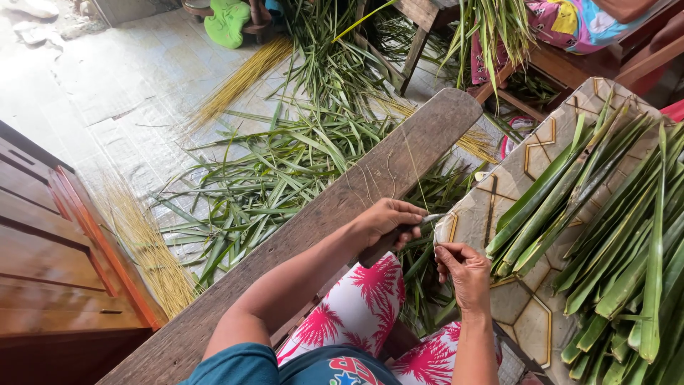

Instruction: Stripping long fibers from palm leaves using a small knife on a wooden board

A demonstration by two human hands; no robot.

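Item 1, far left of my fingers: wooden cabinet (50, 242), brown w/ orange trim. Just right of it, thin yellow leaf ribs (146, 249) lie in a bundle on the floor.
Item 2: loose green palm leaves (271, 171), floor, beyond the long wooden plank (342, 207).
Item 3: my left hand (388, 224), fingers closed round a knife (399, 234), dark handle, blade tip pointing right.
Item 4: my right hand (467, 274), fingers pinched; I can't tell what they hold, too thin to see. It's just below the blade tip.
Item 5: stacked green leaf strips (605, 235) right of fingers, on patterned cloth (524, 314).
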